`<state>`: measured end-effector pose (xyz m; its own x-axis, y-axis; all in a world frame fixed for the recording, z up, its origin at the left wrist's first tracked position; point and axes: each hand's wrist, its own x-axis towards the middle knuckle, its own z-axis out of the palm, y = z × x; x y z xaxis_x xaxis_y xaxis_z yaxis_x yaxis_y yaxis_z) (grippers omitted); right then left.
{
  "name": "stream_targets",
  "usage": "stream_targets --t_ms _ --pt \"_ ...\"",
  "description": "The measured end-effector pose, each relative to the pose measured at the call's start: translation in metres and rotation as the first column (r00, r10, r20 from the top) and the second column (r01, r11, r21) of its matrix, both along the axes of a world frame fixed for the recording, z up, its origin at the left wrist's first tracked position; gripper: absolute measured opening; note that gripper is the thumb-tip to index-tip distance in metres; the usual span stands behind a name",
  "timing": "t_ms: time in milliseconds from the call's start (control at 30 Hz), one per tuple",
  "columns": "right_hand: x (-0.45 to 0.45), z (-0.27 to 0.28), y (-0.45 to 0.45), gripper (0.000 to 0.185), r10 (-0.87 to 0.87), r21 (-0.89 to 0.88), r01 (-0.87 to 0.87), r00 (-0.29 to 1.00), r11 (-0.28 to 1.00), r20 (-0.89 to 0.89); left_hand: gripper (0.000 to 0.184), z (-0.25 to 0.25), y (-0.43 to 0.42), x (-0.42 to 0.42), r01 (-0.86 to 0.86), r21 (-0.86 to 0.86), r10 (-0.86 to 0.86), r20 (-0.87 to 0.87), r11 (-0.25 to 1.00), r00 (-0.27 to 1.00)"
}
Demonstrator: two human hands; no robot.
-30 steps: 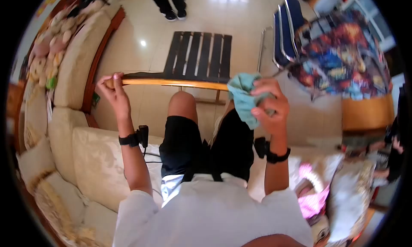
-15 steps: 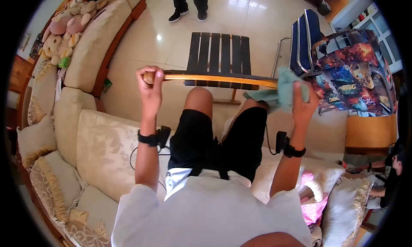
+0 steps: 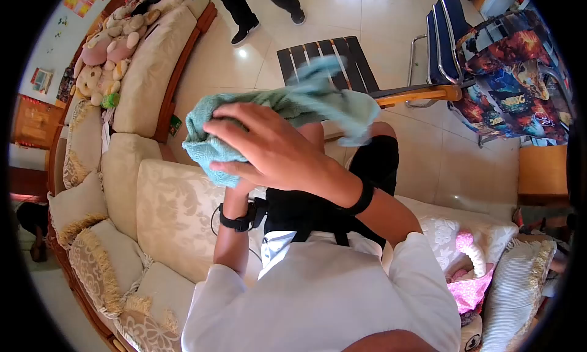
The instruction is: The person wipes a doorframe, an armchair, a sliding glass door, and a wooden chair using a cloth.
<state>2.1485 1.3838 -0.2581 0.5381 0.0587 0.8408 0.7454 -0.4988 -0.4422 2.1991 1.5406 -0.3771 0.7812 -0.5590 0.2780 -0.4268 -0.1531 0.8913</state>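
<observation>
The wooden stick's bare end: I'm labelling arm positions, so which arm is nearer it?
Right. In the picture, the right arm is below and left of the wooden stick's bare end; the left arm is farther left and lower.

Passage lies between sofa [image 3: 153, 77] and slatted stool [image 3: 362, 63]; the wooden stick [image 3: 422, 96] bars its near side.

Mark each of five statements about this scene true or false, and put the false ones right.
1. The right hand grips a teal cloth. True.
2. The left hand shows in full. False: the right hand and the cloth hide most of the left hand.
3. A wooden bar sticks out past the cloth. True.
4. The slatted table has white slats. False: the slatted table's slats are dark.
5. Stuffed toys lie along the sofa. True.
</observation>
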Motion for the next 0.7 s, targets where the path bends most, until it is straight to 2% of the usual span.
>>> stream_targets --t_ms 67,100,167,200,233,267,300,333,367,433,467,500,533,567,600,633,667,700 --pt "0.001 -0.010 -0.003 0.054 -0.032 -0.169 0.022 0.998 0.985 -0.056 0.060 0.009 0.006 0.007 -0.089 -0.129 0.091 0.003 0.988 0.996" --pt "-0.001 -0.010 -0.008 0.054 -0.035 -0.158 0.026 0.998 0.987 -0.049 0.060 0.014 0.011 0.007 -0.138 -0.210 0.142 0.003 0.968 0.990" --pt "-0.010 -0.010 -0.026 0.056 -0.162 -0.295 0.123 0.981 0.948 -0.111 0.059 0.023 0.018 0.007 -0.207 -0.353 0.218 -0.008 0.912 0.976" --pt "-0.011 -0.014 -0.034 0.059 -0.250 -0.326 0.215 0.965 0.921 -0.072 0.059 0.030 0.017 0.006 -0.209 -0.408 0.225 -0.010 0.889 0.974" --pt "-0.012 -0.018 -0.043 0.059 -0.264 -0.318 0.226 0.961 0.921 -0.081 0.060 0.037 0.015 0.007 -0.203 -0.462 0.225 -0.008 0.863 0.974" --pt "-0.014 -0.023 -0.054 0.057 -0.311 -0.390 0.232 0.938 0.891 -0.153 0.060 0.045 0.009 0.008 -0.168 -0.508 0.188 -0.012 0.845 0.982" --pt "-0.014 -0.028 -0.064 0.054 -0.360 -0.465 0.227 0.907 0.855 -0.218 0.068 0.058 0.004 0.011 -0.117 -0.560 0.125 -0.025 0.820 0.992" --pt "-0.013 -0.032 -0.072 0.047 -0.410 -0.509 0.296 0.904 0.808 -0.125 0.067 0.063 -0.001 0.018 -0.116 -0.649 0.120 -0.038 0.752 0.992" --pt "-0.013 -0.033 -0.080 0.047 -0.418 -0.513 0.303 0.900 0.803 -0.124 0.065 0.068 -0.002 0.027 -0.114 -0.731 0.119 -0.046 0.672 0.992" --pt "-0.018 -0.036 -0.094 0.045 -0.410 -0.464 0.318 0.905 0.827 -0.111 0.068 0.083 0.020 0.040 -0.237 -0.782 0.157 -0.179 0.576 0.971" --pt "-0.024 -0.031 -0.102 0.048 -0.449 -0.508 0.311 0.877 0.803 -0.172 0.067 0.092 0.036 0.048 -0.325 -0.778 0.156 -0.287 0.538 0.945" --pt "-0.028 -0.027 -0.116 0.048 -0.455 -0.505 0.323 0.875 0.800 -0.162 0.065 0.102 0.035 0.048 -0.277 -0.721 0.140 -0.246 0.635 0.959" --pt "-0.032 -0.024 -0.131 0.052 -0.518 -0.587 0.336 0.838 0.736 -0.170 0.062 0.113 0.034 0.048 -0.223 -0.653 0.120 -0.199 0.724 0.973" --pt "-0.034 -0.023 -0.143 0.056 -0.578 -0.662 0.343 0.798 0.666 -0.169 0.057 0.108 0.028 0.047 -0.313 -0.618 0.190 -0.258 0.721 0.947" --pt "-0.035 -0.023 -0.151 0.056 -0.580 -0.657 0.356 0.800 0.665 -0.153 0.050 0.058 0.047 0.054 -0.233 -0.282 0.225 -0.062 0.931 0.972" --pt "-0.033 -0.025 -0.158 0.059 -0.594 -0.660 0.355 0.786 0.662 -0.173 0.044 0.039 0.043 0.051 -0.193 -0.049 0.198 0.119 0.980 0.973" --pt "-0.031 -0.024 -0.162 0.062 -0.607 -0.662 0.353 0.771 0.661 -0.194 0.037 0.020 0.038 0.049 -0.184 0.165 0.127 0.308 0.969 0.943" --pt "-0.031 -0.022 -0.162 0.062 -0.610 -0.655 0.369 0.771 0.660 -0.181 0.033 0.026 0.025 0.044 -0.180 0.195 0.092 0.394 0.964 0.915"
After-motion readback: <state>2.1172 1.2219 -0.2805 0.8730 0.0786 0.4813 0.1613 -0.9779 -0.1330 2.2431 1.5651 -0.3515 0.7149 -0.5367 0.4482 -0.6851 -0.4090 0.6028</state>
